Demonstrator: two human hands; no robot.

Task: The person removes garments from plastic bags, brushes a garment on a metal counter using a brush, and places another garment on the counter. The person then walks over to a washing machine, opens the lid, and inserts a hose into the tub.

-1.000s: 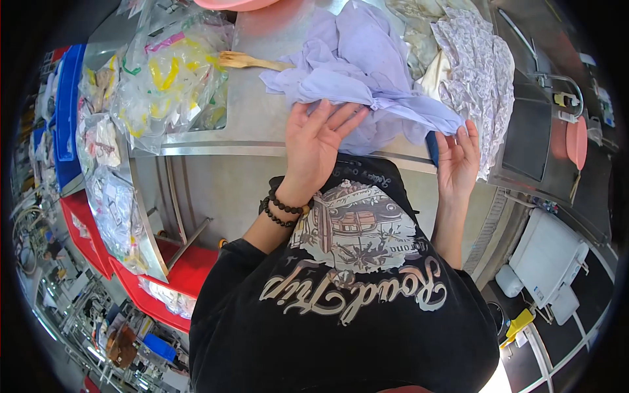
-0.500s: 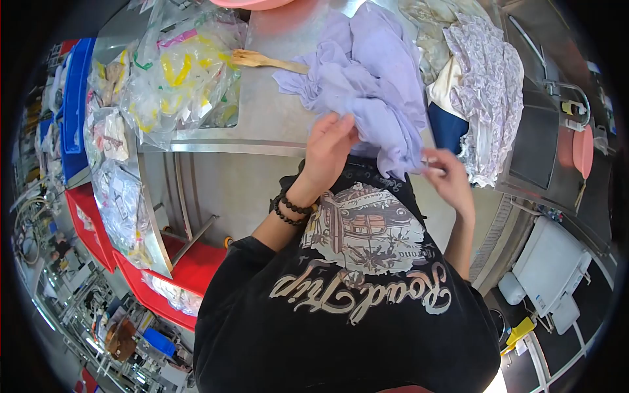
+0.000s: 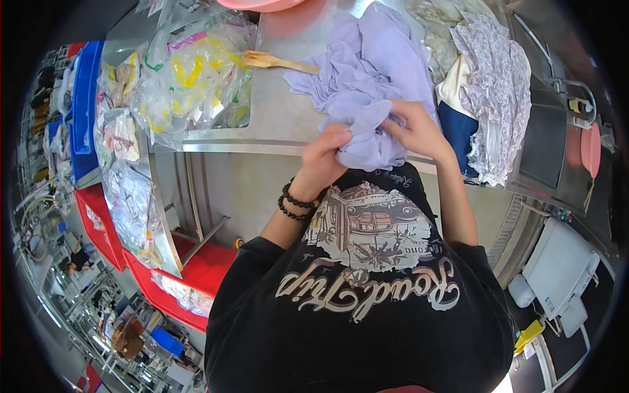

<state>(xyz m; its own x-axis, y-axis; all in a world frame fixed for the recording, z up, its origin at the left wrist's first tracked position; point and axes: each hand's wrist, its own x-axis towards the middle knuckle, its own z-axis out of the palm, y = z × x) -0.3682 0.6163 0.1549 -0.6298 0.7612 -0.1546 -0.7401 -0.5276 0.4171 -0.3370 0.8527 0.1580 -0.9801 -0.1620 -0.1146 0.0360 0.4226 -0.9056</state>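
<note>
Lavender cloth (image 3: 365, 84), thin and crumpled, lies on the silvery metal worktop (image 3: 278, 98), its long axis running forward from its bunched near end. There the left hand (image 3: 321, 154) keeps a pinching grip, the right hand (image 3: 419, 134) grasping a fold opposite; neither is clearly nearer.

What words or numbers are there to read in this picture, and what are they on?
"Road Trip": big, upside-down letters on the black shirt.
"Corona": smaller, faint, as best I can read it, beside the shirt's picture.
Other small lettering on the shirt: too blurred to read.
Marks on the plastic bags: too blurred to read.
No numbers I can make out.
</note>
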